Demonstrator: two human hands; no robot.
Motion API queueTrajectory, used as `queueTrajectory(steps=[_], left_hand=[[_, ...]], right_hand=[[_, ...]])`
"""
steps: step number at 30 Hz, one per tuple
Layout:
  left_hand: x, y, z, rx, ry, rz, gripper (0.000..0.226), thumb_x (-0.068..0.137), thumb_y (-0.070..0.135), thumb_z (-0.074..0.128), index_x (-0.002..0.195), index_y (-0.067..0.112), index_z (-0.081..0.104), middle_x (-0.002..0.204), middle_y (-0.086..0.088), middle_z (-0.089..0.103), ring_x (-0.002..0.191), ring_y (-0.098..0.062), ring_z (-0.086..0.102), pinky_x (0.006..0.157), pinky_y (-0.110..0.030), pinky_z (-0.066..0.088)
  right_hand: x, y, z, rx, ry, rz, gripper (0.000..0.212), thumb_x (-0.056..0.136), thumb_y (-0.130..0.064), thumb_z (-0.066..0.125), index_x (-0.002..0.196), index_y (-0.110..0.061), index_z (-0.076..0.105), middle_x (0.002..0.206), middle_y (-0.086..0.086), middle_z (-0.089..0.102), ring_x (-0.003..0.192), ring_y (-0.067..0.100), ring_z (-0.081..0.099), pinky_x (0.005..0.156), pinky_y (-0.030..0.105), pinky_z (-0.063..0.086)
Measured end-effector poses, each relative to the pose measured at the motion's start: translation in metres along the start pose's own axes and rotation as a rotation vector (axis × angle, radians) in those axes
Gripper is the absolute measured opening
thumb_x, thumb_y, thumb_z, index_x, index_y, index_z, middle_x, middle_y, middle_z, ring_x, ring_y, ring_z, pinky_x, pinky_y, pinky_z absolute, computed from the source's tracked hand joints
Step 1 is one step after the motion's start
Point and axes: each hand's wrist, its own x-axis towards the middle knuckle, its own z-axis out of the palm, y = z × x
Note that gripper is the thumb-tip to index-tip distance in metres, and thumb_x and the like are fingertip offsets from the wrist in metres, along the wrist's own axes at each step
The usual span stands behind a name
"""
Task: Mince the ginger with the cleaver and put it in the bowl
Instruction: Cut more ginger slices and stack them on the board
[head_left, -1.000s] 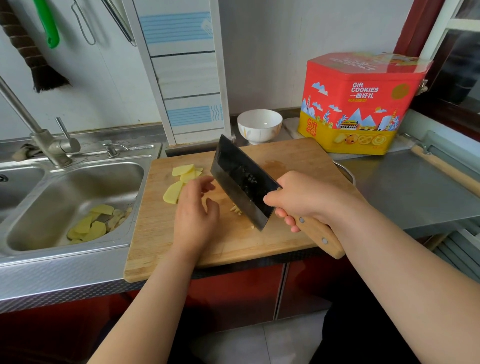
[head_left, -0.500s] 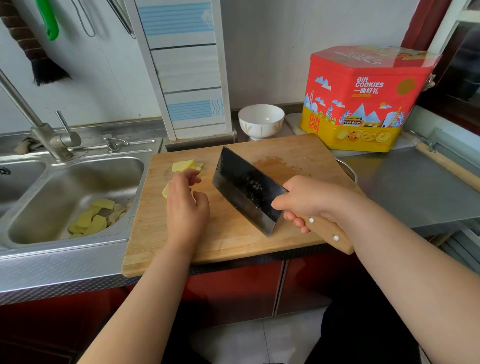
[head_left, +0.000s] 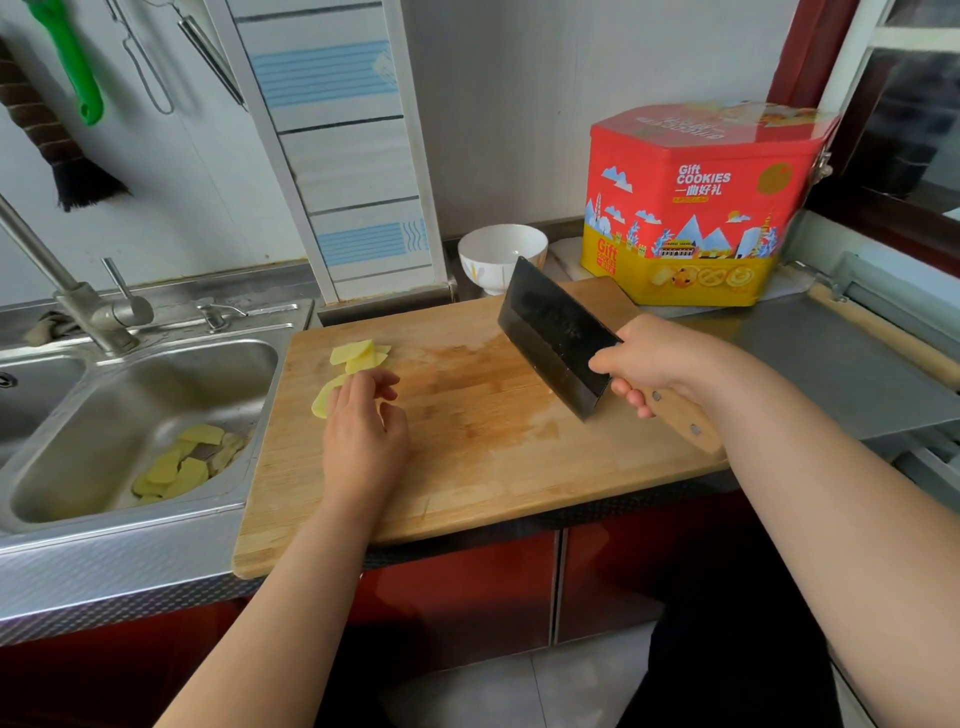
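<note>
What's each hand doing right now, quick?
Left hand: open, fingertips touching the pale yellow ginger slices on the wooden cutting board.
Right hand: closed in a grip on the dark steel cleaver, by its wooden handle.

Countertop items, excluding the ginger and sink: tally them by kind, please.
Cleaver: 1
White bowl: 1
Wooden cutting board: 1
Cookie tin: 1
Total: 4

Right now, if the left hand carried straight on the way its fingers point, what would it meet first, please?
Most likely the ginger slices: the left hand points up the cutting board toward the wall, its fingertips already at the nearest slice. Actual contact is unclear from this angle.
</note>
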Motion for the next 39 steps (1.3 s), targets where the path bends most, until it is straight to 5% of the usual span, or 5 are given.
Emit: queueTrajectory(steps=[3, 8, 14, 28, 39], left_hand=[[0.001, -0.001, 0.001, 0.015, -0.004, 0.008, 0.028, 0.087, 0.006, 0.052, 0.11, 0.022, 0.056, 0.103, 0.011, 0.056, 0.104, -0.01, 0.047, 0.085, -0.024, 0.036], [0.008, -0.01, -0.001, 0.112, -0.002, -0.056, 0.032, 0.088, 0.013, 0.054, 0.12, 0.019, 0.055, 0.126, 0.0, 0.051, 0.121, -0.02, 0.041, 0.099, -0.032, 0.035], [0.032, -0.039, -0.018, 0.376, -0.23, -0.306, 0.064, 0.093, 0.033, 0.047, 0.15, 0.013, 0.024, 0.156, -0.011, 0.023, 0.143, -0.032, 0.017, 0.116, -0.045, 0.019], [0.032, -0.046, -0.018, 0.33, -0.184, -0.226, 0.066, 0.087, 0.053, 0.057, 0.143, 0.024, 0.037, 0.137, -0.004, 0.053, 0.13, -0.028, 0.04, 0.106, -0.045, 0.035], [0.06, -0.029, -0.009, 0.269, -0.365, -0.351, 0.074, 0.083, 0.031, 0.057, 0.147, 0.013, 0.025, 0.143, -0.012, 0.043, 0.135, -0.034, 0.026, 0.106, -0.044, 0.031]], right_hand=[[-0.01, -0.005, -0.005, 0.058, 0.006, -0.077, 0.048, 0.099, -0.029, 0.054, 0.14, -0.008, 0.042, 0.066, 0.006, 0.057, 0.054, 0.014, 0.053, 0.05, 0.028, 0.05], [-0.02, -0.016, -0.012, 0.13, 0.021, -0.163, 0.022, 0.099, -0.032, 0.055, 0.112, -0.019, 0.044, 0.057, 0.001, 0.054, 0.044, 0.009, 0.051, 0.044, 0.024, 0.049], [-0.017, -0.014, 0.007, 0.132, 0.002, -0.147, 0.045, 0.099, -0.031, 0.053, 0.137, -0.009, 0.046, 0.066, 0.004, 0.058, 0.053, 0.013, 0.054, 0.048, 0.027, 0.049], [-0.015, -0.011, 0.043, 0.258, -0.205, -0.042, 0.024, 0.099, -0.025, 0.054, 0.118, -0.01, 0.055, 0.063, 0.004, 0.055, 0.046, 0.013, 0.049, 0.047, 0.027, 0.048], [-0.004, -0.006, 0.028, 0.15, -0.01, -0.036, 0.046, 0.1, -0.021, 0.051, 0.142, -0.006, 0.043, 0.065, 0.006, 0.057, 0.05, 0.014, 0.052, 0.045, 0.025, 0.049]])
